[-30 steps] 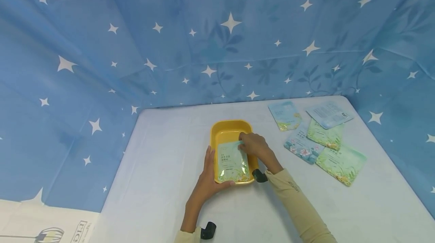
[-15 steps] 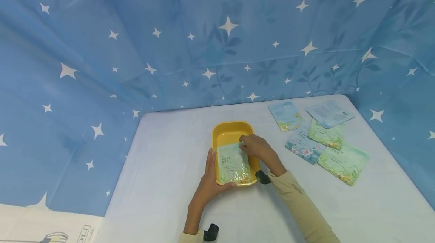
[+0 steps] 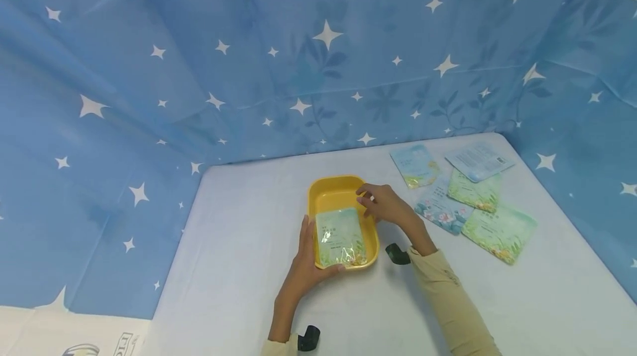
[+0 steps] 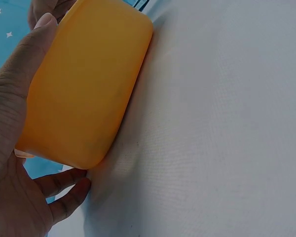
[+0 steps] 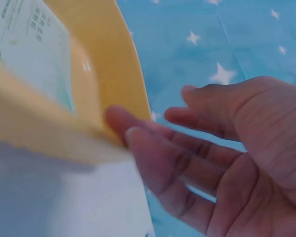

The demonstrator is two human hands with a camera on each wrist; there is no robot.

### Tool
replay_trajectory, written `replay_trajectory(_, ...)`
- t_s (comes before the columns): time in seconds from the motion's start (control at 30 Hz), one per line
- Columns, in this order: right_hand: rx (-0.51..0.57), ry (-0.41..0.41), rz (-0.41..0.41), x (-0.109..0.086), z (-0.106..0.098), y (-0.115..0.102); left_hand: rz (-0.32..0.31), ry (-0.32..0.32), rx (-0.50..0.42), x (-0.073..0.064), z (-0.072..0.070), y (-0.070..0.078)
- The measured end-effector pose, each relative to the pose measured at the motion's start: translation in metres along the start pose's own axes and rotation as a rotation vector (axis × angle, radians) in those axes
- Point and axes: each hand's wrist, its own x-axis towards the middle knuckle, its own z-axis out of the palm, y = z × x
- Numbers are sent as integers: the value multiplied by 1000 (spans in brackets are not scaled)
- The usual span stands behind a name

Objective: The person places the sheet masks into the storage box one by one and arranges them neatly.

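Note:
A yellow plastic tray (image 3: 335, 198) stands on the white table, with a pale green, flower-printed sheet mask packet (image 3: 340, 237) lying flat in its near part. My left hand (image 3: 302, 270) holds the tray's near left corner, thumb along the near rim and fingers up the left side. In the left wrist view, the thumb (image 4: 32, 49) reaches along the tray's outer wall. My right hand (image 3: 388, 205) hovers at the tray's right rim, empty, fingers loosely bent. The right wrist view shows its fingertips (image 5: 133, 133) close by the rim, apart from the packet.
Several more sheet mask packets lie overlapping on the right, among them a green one (image 3: 500, 233), a blue flowered one (image 3: 443, 207) and one with its barcode side up (image 3: 479, 161). A star-printed blue curtain (image 3: 278, 68) hangs behind the table.
The right fingers have let go of the packet's upper right corner and moved up and right toward the rim. The packet stays in the tray. The left hand keeps its hold.

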Motion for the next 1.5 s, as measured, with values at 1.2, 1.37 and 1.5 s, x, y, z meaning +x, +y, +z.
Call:
replay_trajectory(1.2, -48, 638, 588, -129, -81, 138, -1, 19, -7, -1, 4, -3)
replay_trajectory(1.37, -124, 689, 656, -128, -79, 140, -5, 16, -19, -3, 3, -1)
replay_trajectory(1.5, -157, 775, 696, -124, -77, 142, -5, 9, -19, -2, 2, 0)
